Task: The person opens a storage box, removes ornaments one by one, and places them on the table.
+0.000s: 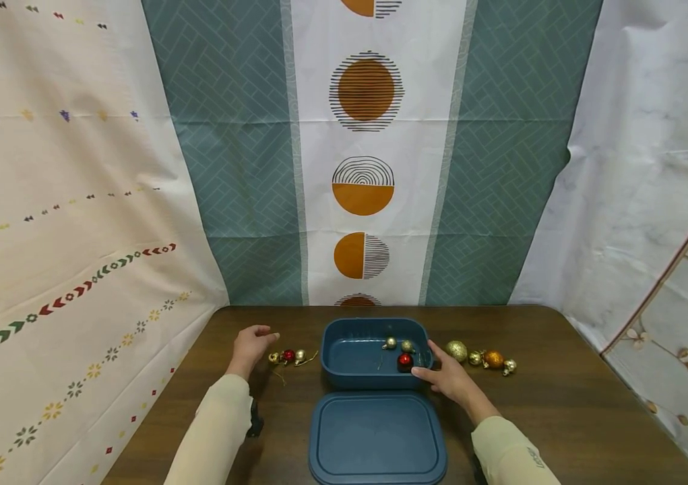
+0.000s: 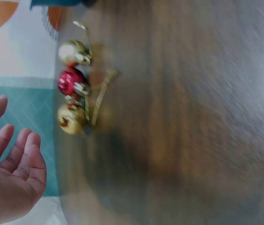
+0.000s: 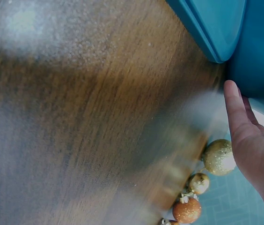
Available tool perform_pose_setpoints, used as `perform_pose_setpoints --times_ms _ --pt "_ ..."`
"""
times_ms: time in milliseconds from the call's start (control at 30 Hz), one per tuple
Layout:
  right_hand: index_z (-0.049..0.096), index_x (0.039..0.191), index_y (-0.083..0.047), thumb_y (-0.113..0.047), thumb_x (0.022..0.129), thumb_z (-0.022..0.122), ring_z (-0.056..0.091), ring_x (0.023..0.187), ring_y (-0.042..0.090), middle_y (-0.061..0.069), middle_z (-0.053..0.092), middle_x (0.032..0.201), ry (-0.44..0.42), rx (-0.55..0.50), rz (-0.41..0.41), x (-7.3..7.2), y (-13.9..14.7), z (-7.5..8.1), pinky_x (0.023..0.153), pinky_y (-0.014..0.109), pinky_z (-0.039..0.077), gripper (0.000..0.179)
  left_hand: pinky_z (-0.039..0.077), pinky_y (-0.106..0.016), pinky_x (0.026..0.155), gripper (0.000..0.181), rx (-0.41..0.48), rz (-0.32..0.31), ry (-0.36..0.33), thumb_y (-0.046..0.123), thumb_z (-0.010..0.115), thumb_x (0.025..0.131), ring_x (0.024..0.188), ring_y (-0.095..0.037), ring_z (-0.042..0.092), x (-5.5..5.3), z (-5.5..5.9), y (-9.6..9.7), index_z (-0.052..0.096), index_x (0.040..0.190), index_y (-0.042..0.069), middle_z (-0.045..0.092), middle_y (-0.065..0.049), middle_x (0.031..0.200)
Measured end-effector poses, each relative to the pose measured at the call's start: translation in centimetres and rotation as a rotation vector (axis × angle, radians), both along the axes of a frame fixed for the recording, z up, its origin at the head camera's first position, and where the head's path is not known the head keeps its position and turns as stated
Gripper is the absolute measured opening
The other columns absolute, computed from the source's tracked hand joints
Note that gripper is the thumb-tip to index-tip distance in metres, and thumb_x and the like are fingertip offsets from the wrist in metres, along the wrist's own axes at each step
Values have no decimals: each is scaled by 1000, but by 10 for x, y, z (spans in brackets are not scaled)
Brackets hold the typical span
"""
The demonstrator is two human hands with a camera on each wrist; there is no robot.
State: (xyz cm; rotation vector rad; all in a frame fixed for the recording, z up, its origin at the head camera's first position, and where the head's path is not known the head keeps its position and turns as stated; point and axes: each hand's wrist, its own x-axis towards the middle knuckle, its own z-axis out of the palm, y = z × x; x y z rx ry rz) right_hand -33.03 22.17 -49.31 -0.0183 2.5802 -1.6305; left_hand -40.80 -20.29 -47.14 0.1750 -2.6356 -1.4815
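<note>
My left hand (image 1: 251, 347) hovers beside a short row of Christmas baubles, its fingers relaxed and holding nothing. That row has a gold bauble (image 2: 71, 119), a red bauble (image 2: 71, 80) and a pale gold bauble (image 2: 72, 52), with gold cords trailing on the table. At the right end of the blue plastic box (image 1: 344, 382), my right hand (image 1: 449, 377) rests with thumb and fingers extended. Its thumb lies along the front wall near the corner, the other fingers by the right side. Inside the box sit a red bauble (image 1: 405, 362) and two small gold ones (image 1: 389, 343).
The flat blue lid (image 1: 377, 436) lies in front of the box. To the right stands another row, with a large glittery gold bauble (image 1: 456, 351), an orange bauble (image 1: 493, 359) and smaller gold ones. Patterned cloths hang behind the brown wooden table (image 1: 592, 417).
</note>
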Motion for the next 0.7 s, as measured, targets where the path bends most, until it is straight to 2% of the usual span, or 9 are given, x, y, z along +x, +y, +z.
perform_pose_setpoints --times_ms 167,333,700 --pt "18 158 -6 -33 88 76 66 102 44 38 21 153 -8 -2 -2 1 0 0 86 52 54 96 46 -53 96 44 3 -16 28 19 69 93 115 -43 56 -4 11 14 60 126 -8 59 -28 127" --pt "17 159 -6 -32 89 76 65 103 44 37 19 154 -9 2 -1 0 0 0 86 52 54 94 49 -50 92 42 6 -37 36 19 70 93 110 -40 59 -7 16 28 61 125 -7 61 -27 124" --pt "18 158 -6 -31 89 76 64 106 44 38 22 152 0 -2 3 -1 0 0 86 52 54 94 48 -51 95 42 -8 -93 59 21 70 93 112 -40 58 -10 22 53 63 125 -6 62 -25 124"
